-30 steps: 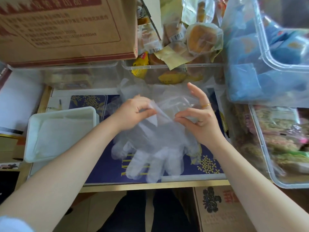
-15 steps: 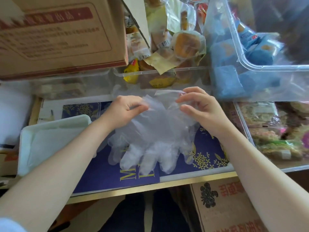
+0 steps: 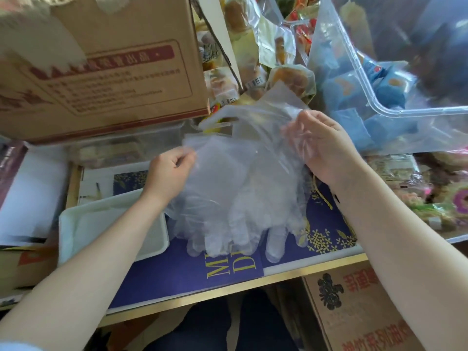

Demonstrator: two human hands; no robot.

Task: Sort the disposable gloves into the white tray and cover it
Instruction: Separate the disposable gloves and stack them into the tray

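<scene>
Head view, looking down over both forearms: a bundle of clear disposable gloves (image 3: 235, 188) hangs between my hands above a dark blue printed mat (image 3: 182, 272), cuffs raised, fingertips drooping to the mat or just above it; contact cannot be told. My left hand (image 3: 172, 171) pinches the left cuff edge with fingers curled round the film. My right hand (image 3: 321, 148) grips the right cuff edge, its fingers curled and partly veiled behind the plastic. How many gloves make up the bundle cannot be told. The white tray (image 3: 76, 224) lies to the left on the mat, under my left forearm, its right rim just beside the hanging gloves; what it contains cannot be made out. Behind the gloves stands a brown cardboard box (image 3: 114, 72) with red printing, and beside it a heap of wrapped snacks (image 3: 278, 59). At upper right, a clear plastic bin (image 3: 379, 107) holds blue packets. A second printed carton (image 3: 354, 307) sits below the table edge at lower right.
</scene>
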